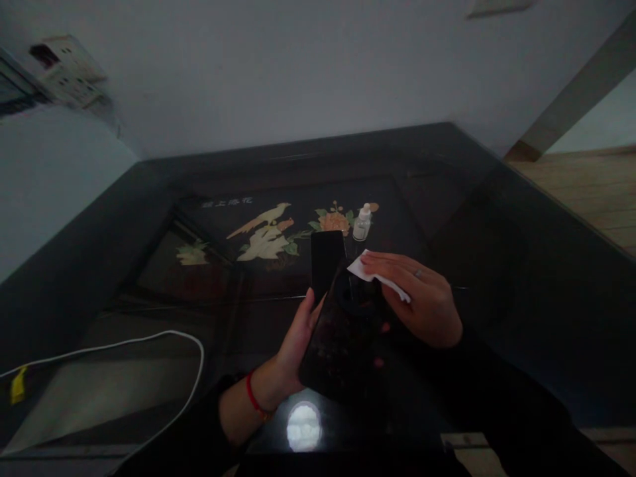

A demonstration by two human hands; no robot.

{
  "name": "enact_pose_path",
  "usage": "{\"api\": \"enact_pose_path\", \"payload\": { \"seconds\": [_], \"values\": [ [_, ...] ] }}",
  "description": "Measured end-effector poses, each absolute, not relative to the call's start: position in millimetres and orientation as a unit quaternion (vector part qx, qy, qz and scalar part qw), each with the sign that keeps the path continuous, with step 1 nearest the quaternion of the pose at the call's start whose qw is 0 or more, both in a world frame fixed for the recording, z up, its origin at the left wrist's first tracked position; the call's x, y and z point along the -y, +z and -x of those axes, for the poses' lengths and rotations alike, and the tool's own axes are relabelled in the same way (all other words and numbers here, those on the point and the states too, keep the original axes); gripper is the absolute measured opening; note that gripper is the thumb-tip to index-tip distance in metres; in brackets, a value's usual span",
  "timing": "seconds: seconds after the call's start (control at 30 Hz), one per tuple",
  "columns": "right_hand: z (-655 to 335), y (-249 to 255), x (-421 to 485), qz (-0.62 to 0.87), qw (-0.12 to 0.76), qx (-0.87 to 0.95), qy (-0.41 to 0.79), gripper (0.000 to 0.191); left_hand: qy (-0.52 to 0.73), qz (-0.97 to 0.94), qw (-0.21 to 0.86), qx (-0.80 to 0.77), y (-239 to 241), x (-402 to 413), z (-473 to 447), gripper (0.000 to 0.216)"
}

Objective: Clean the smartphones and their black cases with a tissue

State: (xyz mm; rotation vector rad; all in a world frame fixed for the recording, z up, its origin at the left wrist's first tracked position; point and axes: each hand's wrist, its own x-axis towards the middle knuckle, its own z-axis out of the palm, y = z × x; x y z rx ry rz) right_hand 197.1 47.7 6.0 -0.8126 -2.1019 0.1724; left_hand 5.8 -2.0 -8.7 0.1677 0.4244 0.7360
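My left hand point(293, 344), with a red cord at the wrist, is closed round the left edge of a dark phone point(342, 338) tilted up over the table. My right hand point(422, 298) lies across the phone's upper right, its fingers pressed onto a small white cloth point(372, 273) that rests on the phone. Just behind them a second dark phone point(326, 265) lies flat on the glass. A small clear dropper bottle point(362, 223) with a white cap stands upright a little beyond the cloth.
The glossy black table point(521, 265) has a bird-and-flower inlay point(268, 235) under glass. A white cable point(149, 341) loops over its left part, with a yellow tag point(18, 385). A lamp reflection point(304, 427) glares near the front edge. Wall sockets point(69, 69) hang upper left; wooden floor point(586, 192) at right.
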Motion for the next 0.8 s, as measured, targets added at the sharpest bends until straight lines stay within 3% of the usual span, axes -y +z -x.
{"api": "enact_pose_path", "payload": {
  "seconds": [0.8],
  "values": [
    [-204.5,6.6,-45.3,0.324,0.444,0.833,0.066,0.036,0.405,-0.059,0.891,-0.196,-0.7,-1.2,-2.9,0.067]
  ]
}}
